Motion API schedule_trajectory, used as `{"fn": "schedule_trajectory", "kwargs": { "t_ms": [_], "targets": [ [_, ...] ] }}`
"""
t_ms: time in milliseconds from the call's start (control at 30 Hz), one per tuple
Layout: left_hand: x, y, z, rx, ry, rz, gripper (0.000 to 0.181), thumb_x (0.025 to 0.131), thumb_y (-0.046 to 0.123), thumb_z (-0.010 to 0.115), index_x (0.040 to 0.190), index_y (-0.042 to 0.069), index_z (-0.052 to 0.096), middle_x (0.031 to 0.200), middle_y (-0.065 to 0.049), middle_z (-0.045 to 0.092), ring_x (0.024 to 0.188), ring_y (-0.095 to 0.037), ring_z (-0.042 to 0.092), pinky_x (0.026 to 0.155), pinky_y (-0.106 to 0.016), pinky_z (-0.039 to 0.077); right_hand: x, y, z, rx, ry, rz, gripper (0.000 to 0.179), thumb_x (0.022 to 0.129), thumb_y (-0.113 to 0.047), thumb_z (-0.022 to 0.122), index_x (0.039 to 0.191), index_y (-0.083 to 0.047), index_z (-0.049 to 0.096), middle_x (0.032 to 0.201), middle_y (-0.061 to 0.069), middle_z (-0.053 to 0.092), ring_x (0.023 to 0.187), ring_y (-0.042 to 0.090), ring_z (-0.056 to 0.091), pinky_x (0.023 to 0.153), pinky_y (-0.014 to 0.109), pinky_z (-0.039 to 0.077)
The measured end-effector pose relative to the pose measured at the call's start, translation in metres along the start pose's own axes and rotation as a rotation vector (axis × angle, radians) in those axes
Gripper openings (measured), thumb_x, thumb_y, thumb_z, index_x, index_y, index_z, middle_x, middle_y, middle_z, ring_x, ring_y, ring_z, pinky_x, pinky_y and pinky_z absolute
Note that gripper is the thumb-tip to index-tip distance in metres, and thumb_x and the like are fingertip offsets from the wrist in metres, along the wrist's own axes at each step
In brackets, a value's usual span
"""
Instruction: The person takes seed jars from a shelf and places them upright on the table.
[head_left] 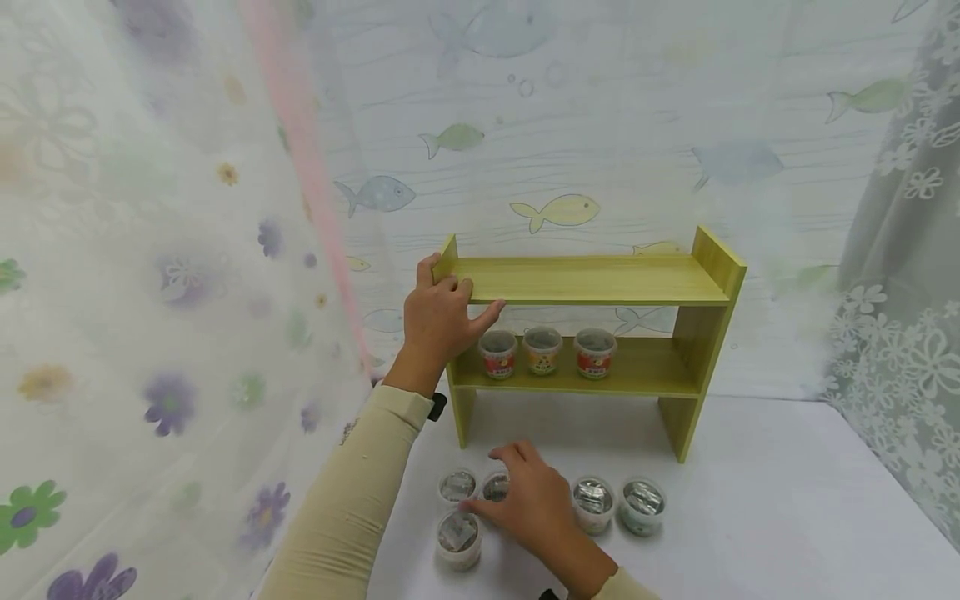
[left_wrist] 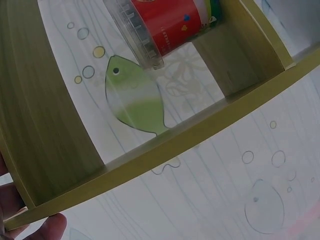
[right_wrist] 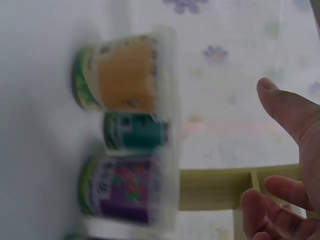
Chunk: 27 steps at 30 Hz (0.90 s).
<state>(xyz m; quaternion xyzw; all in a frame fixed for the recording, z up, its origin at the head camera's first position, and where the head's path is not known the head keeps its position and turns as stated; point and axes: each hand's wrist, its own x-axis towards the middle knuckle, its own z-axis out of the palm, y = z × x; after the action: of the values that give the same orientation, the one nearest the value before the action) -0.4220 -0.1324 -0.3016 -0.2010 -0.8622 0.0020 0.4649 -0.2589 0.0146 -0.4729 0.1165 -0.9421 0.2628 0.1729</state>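
Note:
My left hand (head_left: 441, 321) grips the upper left end of a yellow-green wooden shelf (head_left: 585, 279). In the left wrist view, fingers (left_wrist: 11, 197) and thumb lie on either side of its board. Over the table, my right hand (head_left: 534, 500) has thumb and fingers spread apart, holding nothing. Below and around it stand several lidded plastic cups with shiny packets under their lids, among them a front-left cup (head_left: 459, 537) and a right-hand cup (head_left: 642, 506). The right wrist view shows an orange-labelled cup (right_wrist: 125, 75), a teal one (right_wrist: 137, 132) and a purple one (right_wrist: 127, 187) beside the hand.
Three cups stand on the shelf's lower tier: a red-labelled one (head_left: 498, 357), a yellow-labelled one (head_left: 542, 352) and another red-labelled one (head_left: 595, 354). A white cloth covers the table (head_left: 765, 500). Fish-patterned curtain (head_left: 600, 125) hangs behind, flowered curtain (head_left: 187, 333) at the left.

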Motion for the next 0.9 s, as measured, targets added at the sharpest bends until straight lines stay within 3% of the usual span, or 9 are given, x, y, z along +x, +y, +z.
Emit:
{"fn": "schedule_trajectory", "kwargs": {
  "t_ms": [100, 233, 533, 700, 900],
  "targets": [
    [0.000, 0.000, 0.001, 0.005, 0.011, 0.005, 0.067, 0.092, 0.075, 0.055, 0.085, 0.011, 0.074, 0.079, -0.009, 0.073, 0.136, -0.038, 0.051, 0.062, -0.042, 0.062, 0.008, 0.005, -0.011, -0.030, 0.030, 0.009, 0.077, 0.066, -0.086, 0.073, 0.118, -0.029, 0.069, 0.115, -0.010, 0.061, 0.067, 0.002, 0.056, 0.053, 0.021, 0.041],
    [-0.001, 0.000, 0.002, 0.013, 0.026, 0.015, 0.067, 0.092, 0.075, 0.054, 0.085, 0.011, 0.074, 0.078, -0.009, 0.073, 0.134, -0.038, 0.052, 0.065, -0.043, 0.063, 0.016, 0.011, -0.024, -0.023, 0.073, 0.008, 0.074, 0.068, -0.082, 0.076, 0.118, -0.028, 0.068, 0.112, -0.011, 0.059, 0.073, -0.003, 0.056, 0.054, 0.019, 0.041],
    [-0.001, 0.000, 0.002, 0.030, 0.039, 0.028, 0.066, 0.092, 0.074, 0.056, 0.086, 0.011, 0.075, 0.078, -0.009, 0.073, 0.134, -0.038, 0.053, 0.069, -0.043, 0.063, 0.033, 0.031, -0.044, -0.003, 0.163, -0.009, 0.071, 0.068, -0.074, 0.084, 0.117, -0.025, 0.069, 0.111, -0.008, 0.060, 0.087, 0.008, 0.064, 0.056, 0.020, 0.045],
    [0.000, 0.000, 0.003, 0.035, 0.041, 0.030, 0.066, 0.092, 0.074, 0.055, 0.086, 0.011, 0.074, 0.079, -0.009, 0.074, 0.135, -0.037, 0.052, 0.067, -0.043, 0.063, 0.043, 0.044, -0.052, -0.045, 0.232, -0.070, 0.068, 0.069, -0.065, 0.089, 0.115, -0.019, 0.071, 0.111, 0.000, 0.063, 0.087, 0.017, 0.065, 0.060, 0.028, 0.053],
    [0.001, -0.001, 0.002, 0.044, 0.049, 0.043, 0.066, 0.092, 0.074, 0.054, 0.085, 0.011, 0.074, 0.077, -0.009, 0.073, 0.130, -0.037, 0.055, 0.078, -0.042, 0.064, 0.056, 0.059, -0.059, -0.081, 0.354, -0.169, 0.066, 0.068, -0.058, 0.093, 0.110, -0.012, 0.072, 0.104, 0.008, 0.065, 0.084, 0.025, 0.064, 0.065, 0.039, 0.057]
  ]
}}
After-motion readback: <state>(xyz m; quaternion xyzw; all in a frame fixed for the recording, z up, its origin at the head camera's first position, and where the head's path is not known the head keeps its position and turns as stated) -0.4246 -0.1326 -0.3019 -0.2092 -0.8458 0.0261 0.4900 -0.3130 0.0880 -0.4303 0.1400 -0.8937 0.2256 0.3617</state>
